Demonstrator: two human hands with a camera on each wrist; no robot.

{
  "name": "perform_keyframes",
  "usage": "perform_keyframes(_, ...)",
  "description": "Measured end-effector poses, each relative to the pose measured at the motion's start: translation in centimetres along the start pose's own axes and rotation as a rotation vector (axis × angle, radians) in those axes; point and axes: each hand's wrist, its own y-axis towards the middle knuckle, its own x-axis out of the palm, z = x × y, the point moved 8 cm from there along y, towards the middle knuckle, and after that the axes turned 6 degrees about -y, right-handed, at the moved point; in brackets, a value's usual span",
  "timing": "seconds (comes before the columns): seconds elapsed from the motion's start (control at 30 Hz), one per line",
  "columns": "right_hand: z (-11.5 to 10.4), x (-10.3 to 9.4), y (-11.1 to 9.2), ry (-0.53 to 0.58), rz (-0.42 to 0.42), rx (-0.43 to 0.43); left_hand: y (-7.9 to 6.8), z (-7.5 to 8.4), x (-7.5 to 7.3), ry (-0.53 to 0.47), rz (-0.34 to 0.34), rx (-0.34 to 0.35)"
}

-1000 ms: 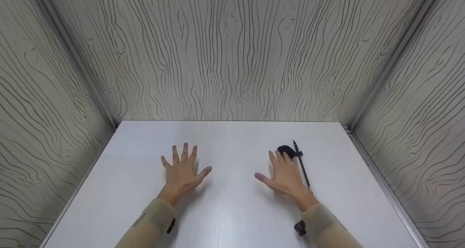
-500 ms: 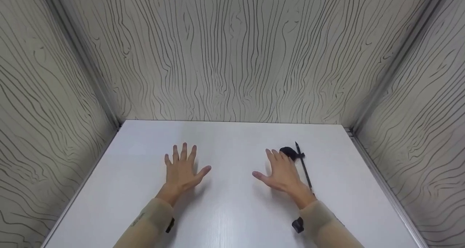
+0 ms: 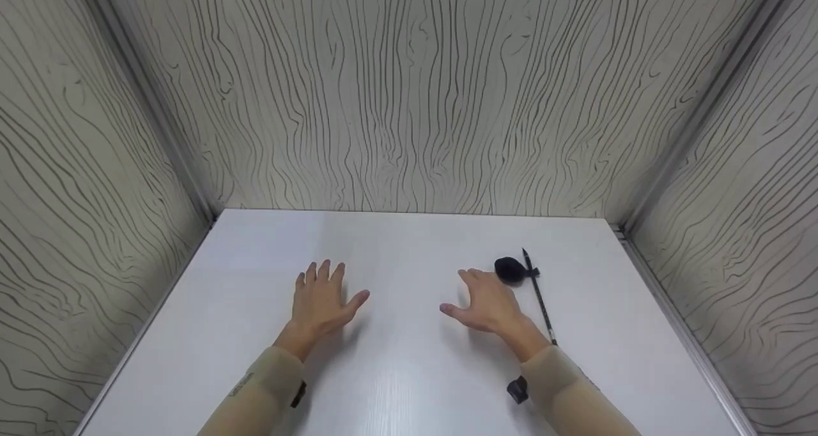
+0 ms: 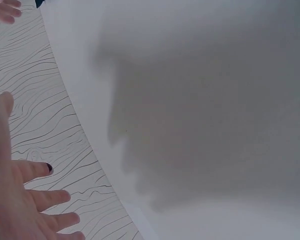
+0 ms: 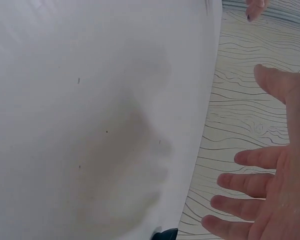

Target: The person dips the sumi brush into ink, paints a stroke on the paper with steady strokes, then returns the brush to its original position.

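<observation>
My left hand [image 3: 319, 303] hovers palm down over the white table [image 3: 396, 257], left of the middle, fingers spread and holding nothing. On the other side my right hand [image 3: 491, 303] hangs over the table with its thumb out and fingers loosely bent, also holding nothing. Just beyond its knuckles lies a round black object [image 3: 509, 270]. Beside that, a thin black stick with a pointed tip [image 3: 540, 298] slants along the right forearm, a small black piece joining or crossing it near the round object. Both hands [image 4: 20, 200] [image 5: 275, 190] show straight fingers in their wrist views.
Wood-grain patterned walls [image 3: 396, 91] enclose the table at the back and both sides. Metal rails [image 3: 677, 334] run along the side edges. A small black device [image 3: 518, 390] sits under the right wrist, with another dark piece [image 3: 298, 394] at the left.
The right hand has drawn slightly left, uncovering the round black object, and its fingers have bent. The left hand's fingers have come closer together. The head view has shifted a little.
</observation>
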Motion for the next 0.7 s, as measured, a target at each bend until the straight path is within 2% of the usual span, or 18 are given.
perform_keyframes(0.47,-0.54,-0.08,0.57,0.036,-0.01,0.047,0.18,0.09,-0.73,0.01,0.044,0.071)
perform_keyframes(0.7,-0.82,0.29,1.01,0.012,-0.027,0.037,0.29,-0.79,-0.17,-0.012,-0.004,0.047)
